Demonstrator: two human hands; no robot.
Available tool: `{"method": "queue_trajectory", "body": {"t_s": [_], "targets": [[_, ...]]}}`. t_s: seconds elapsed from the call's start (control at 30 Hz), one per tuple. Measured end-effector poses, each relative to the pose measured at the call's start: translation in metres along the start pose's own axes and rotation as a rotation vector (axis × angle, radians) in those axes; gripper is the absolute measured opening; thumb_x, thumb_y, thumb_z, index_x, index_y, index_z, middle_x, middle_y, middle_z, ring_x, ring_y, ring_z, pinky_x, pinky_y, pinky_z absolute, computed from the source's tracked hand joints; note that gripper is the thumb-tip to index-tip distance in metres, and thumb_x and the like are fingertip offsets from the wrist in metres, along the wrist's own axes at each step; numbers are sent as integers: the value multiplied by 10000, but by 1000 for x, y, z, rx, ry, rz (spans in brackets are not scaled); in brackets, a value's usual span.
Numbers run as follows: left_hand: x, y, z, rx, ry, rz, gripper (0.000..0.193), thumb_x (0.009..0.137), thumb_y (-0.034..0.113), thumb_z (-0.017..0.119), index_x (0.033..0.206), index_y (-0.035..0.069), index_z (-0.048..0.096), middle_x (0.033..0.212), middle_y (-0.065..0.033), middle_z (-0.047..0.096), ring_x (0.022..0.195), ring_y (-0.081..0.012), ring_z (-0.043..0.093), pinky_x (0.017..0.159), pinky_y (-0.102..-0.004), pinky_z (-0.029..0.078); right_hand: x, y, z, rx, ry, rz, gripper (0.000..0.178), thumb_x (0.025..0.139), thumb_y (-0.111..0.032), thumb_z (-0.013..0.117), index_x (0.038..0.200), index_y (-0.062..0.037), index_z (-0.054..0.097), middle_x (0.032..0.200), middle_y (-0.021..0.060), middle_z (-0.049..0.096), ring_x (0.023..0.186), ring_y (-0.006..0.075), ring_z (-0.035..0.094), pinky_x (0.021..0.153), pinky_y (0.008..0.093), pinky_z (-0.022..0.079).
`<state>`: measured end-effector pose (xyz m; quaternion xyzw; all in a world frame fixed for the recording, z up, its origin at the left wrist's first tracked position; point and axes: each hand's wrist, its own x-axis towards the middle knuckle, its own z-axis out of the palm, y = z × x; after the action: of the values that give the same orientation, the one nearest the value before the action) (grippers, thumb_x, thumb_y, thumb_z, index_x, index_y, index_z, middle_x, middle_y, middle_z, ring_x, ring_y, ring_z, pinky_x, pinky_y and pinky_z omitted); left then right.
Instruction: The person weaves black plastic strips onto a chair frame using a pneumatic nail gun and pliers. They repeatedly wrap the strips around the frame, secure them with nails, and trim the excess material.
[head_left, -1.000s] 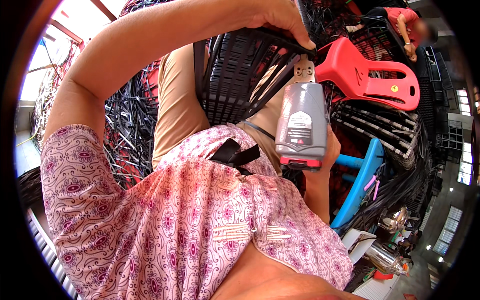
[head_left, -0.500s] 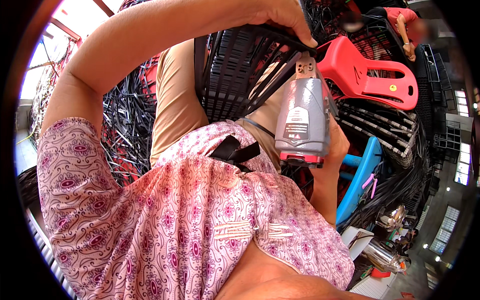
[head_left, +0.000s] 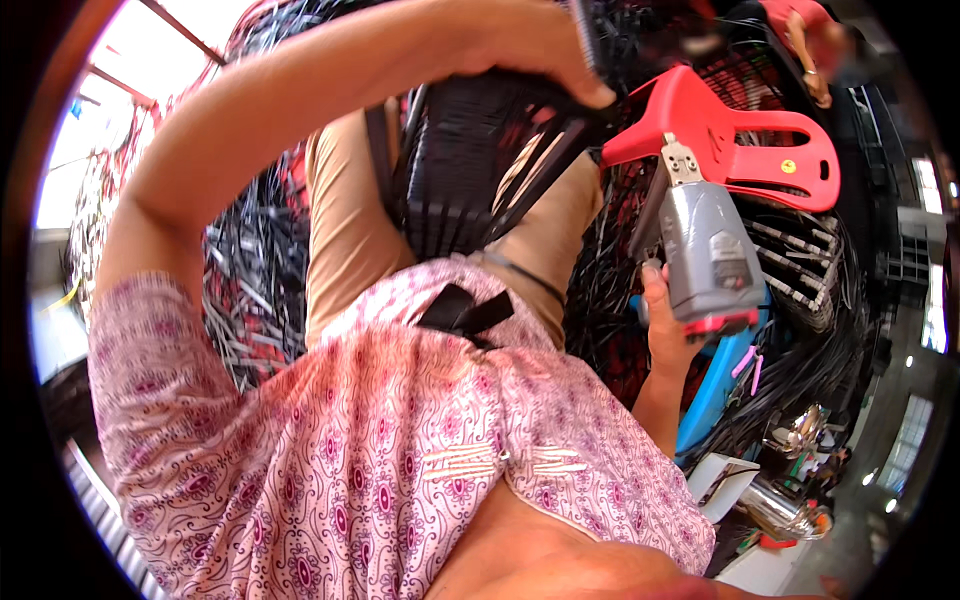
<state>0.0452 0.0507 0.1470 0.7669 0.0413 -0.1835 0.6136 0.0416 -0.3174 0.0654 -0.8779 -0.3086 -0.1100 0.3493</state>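
Between my knees stands a black basket (head_left: 465, 150) woven from flat strips, its open frame of slats facing me. My left hand (head_left: 560, 60), on an arm bent across the top, grips the basket's upper rim; its thumb shows and the other fingers are mostly hidden. In my right hand (head_left: 668, 315) is a grey and red staple gun (head_left: 712, 255), its metal nose pointing away from me. The hand closes round the handle behind the tool body, thumb uppermost. The tool is off to the right, apart from the basket.
A red plastic chair (head_left: 690, 130) stands just beyond the staple gun, with a blue plastic seat (head_left: 715, 390) nearer on the right. Loose black strips (head_left: 265, 250) pile up at the left. Metal pots (head_left: 780, 505) sit at lower right. Another person (head_left: 800, 40) works at the far right.
The staple gun in my right hand has moved right, away from the basket's rim. The basket has shifted slightly, and my left hand has moved a little left with it.
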Motion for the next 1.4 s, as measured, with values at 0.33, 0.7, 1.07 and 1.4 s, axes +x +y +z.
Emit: {"method": "queue_trajectory", "body": {"t_s": [0.33,0.7,1.07,1.4], "targets": [[-11,20,14,716,225,281,498,819,495,782,782,13,666,742,-178,682,721,-380,691,650,-483,538,141,190,25,813,92,739,324,795,-73,700,1095,-34,584,787,47,607,592,162,611,545,328,514],[12,-102,57,748,320,300,355,766,341,861,811,53,660,693,-86,579,640,-300,636,581,-416,495,306,371,143,-28,-41,735,903,720,-125,729,1549,-42,381,1367,300,581,1322,400,555,1111,424,435],[30,-101,72,840,337,360,353,746,355,874,816,75,671,693,-57,543,609,-253,583,568,-386,464,351,435,180,-604,64,351,661,852,-295,780,1417,-68,521,1334,219,631,1236,398,598,1038,492,477],[31,-101,84,869,397,671,306,700,114,884,942,57,706,888,-47,650,753,-222,642,652,-354,499,120,274,57,-552,379,155,461,865,-227,768,1270,-65,622,1226,124,639,1165,349,576,990,480,445]]}}
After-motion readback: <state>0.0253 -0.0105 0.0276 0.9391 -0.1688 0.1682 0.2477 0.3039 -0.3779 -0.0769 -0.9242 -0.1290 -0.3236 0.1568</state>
